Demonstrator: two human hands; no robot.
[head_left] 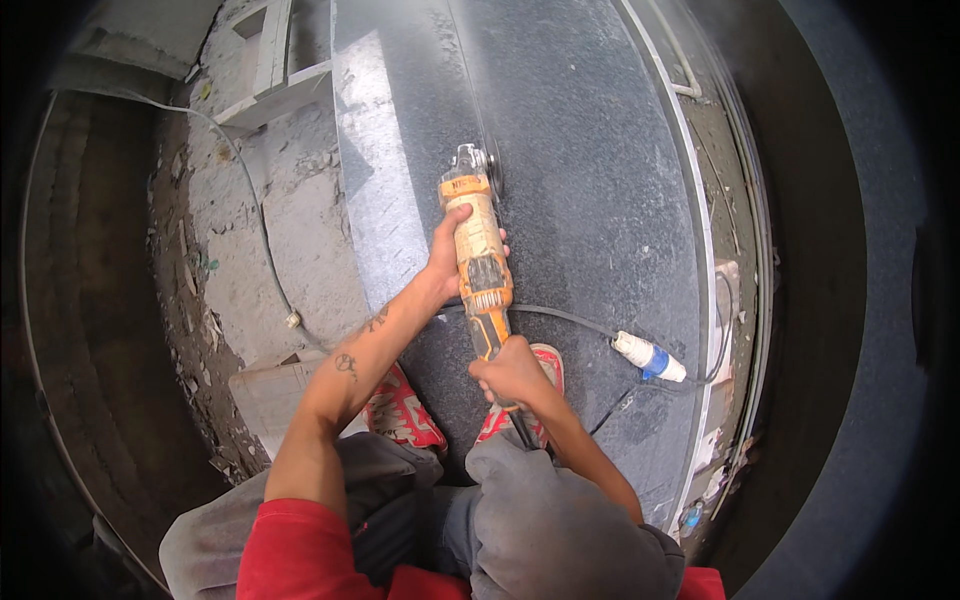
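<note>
An orange angle grinder (pixel 478 262) lies along a dark speckled stone slab (pixel 590 170), its disc end (pixel 478 165) down on the slab's surface. My left hand (pixel 447 255) grips the grinder's body near the front. My right hand (pixel 512 372) wraps the rear handle, where a black cable leaves the tool. A thin straight cut line runs up the slab from the disc. Dust hazes the air above it.
My feet in red patterned shoes (pixel 405 412) stand on the slab's near end. A black cable with a white and blue plug (pixel 650 357) lies on the slab at right. Rough concrete ground (pixel 290 230), a thin white wire and a pale block (pixel 270 390) lie left.
</note>
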